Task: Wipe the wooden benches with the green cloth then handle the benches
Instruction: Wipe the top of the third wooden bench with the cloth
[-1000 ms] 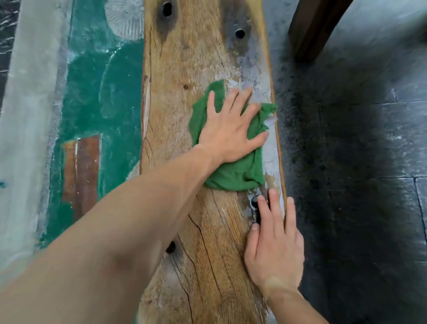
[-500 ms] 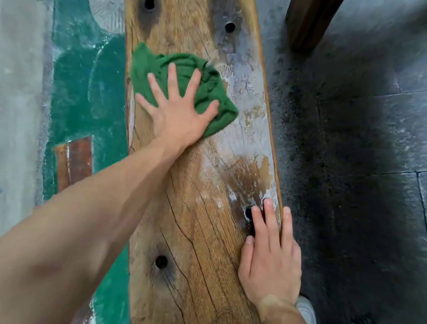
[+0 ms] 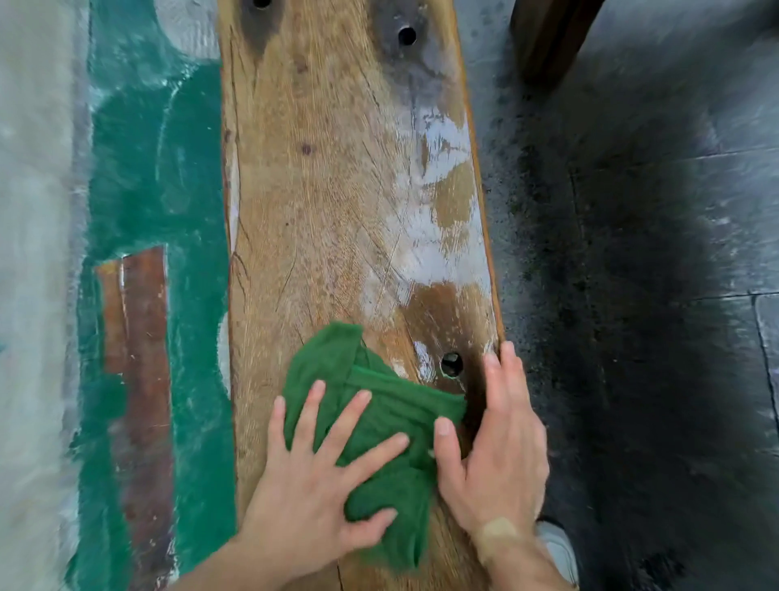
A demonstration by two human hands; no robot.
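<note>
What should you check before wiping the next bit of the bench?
1. Left hand flat on the green cloth: ok.
2. Cloth lies on the wooden bench: ok.
3. Right hand steadies the bench's right edge: ok.
4. Right thumb clear of the cloth: not ok, it touches it.
5. White patches gone: not ok.
6. Bench stands firm: cannot tell.

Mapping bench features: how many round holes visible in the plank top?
3: one cut by the top edge, one upper right, one near the right hand. The green cloth may hide more.
</note>
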